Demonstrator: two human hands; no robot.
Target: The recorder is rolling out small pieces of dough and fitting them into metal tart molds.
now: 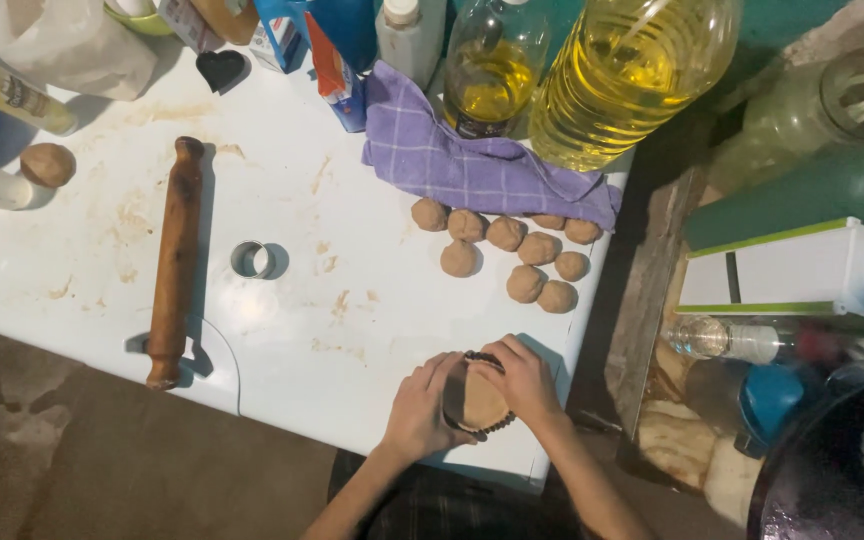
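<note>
Both my hands are cupped around a round fluted mould (476, 398) filled with brown dough, near the front right edge of the white table (282, 300). My left hand (420, 408) grips its left side, fingers curled over the rim. My right hand (524, 380) holds the right side and presses on the dough. Several small brown dough balls (512, 252) lie in a cluster just beyond my hands. A wooden rolling pin (174, 262) lies lengthwise at the left, and a small metal ring cutter (250, 259) stands beside it.
A purple checked cloth (472, 165) lies behind the dough balls. Oil bottles (622, 75), cartons (337, 55) and a heart-shaped cutter (220, 68) line the back edge. One larger dough ball (48, 164) sits far left. Green and white containers (812, 250) crowd the right.
</note>
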